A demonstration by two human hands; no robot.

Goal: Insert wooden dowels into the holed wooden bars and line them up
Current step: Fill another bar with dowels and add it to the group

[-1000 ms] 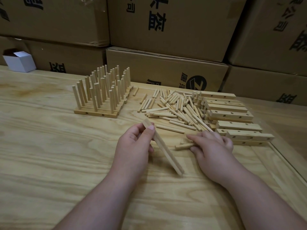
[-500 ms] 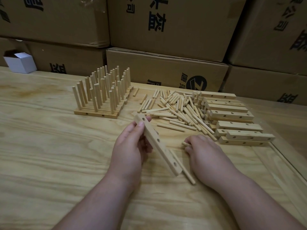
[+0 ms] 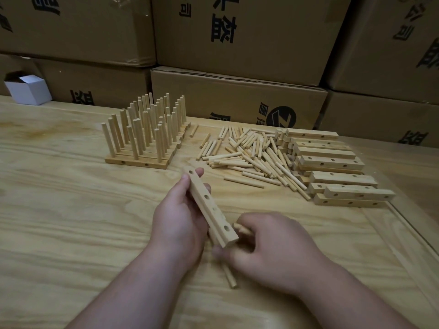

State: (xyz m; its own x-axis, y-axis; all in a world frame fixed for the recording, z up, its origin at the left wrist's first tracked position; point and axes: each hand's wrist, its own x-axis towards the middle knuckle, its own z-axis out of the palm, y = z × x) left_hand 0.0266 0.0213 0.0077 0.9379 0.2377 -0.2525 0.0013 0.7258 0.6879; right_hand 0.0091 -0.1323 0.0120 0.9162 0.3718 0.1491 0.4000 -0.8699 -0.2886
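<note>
L hand (image 3: 177,219) grips holed bar (image 3: 209,207), tilted; R hand (image 3: 268,248) pinches dowels (image 3: 241,230) beside bar's near end.

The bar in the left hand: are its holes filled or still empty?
Empty. The bar gripped by the left hand shows open holes; the right hand holds dowels beside it.
</note>
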